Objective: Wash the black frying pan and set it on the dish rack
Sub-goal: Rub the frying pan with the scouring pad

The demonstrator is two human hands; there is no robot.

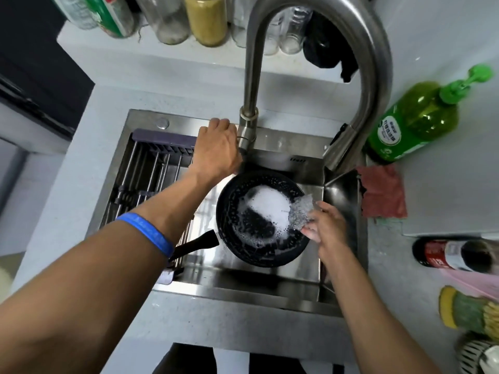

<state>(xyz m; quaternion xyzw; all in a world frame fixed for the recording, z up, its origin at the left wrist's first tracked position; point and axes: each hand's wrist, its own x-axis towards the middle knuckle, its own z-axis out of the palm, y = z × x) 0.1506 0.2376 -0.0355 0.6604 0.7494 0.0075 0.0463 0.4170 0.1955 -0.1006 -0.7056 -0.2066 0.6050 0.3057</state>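
Observation:
The black frying pan [259,238] lies in the steel sink [243,279], full of white foam, its handle [197,245] pointing left over the dish rack [151,168]. My right hand [328,225] pinches a silvery scouring pad [301,211] at the pan's right rim. My left hand [218,147] reaches to the base of the faucet [248,125], its fingers curled around the lever there; the lever itself is mostly hidden by the hand. No water runs from the spout.
A green soap bottle [413,122] and a red cloth [383,193] sit to the right of the sink. A dark bottle [453,255] and sponges [467,311] lie on the right counter. Jars [205,17] line the back ledge.

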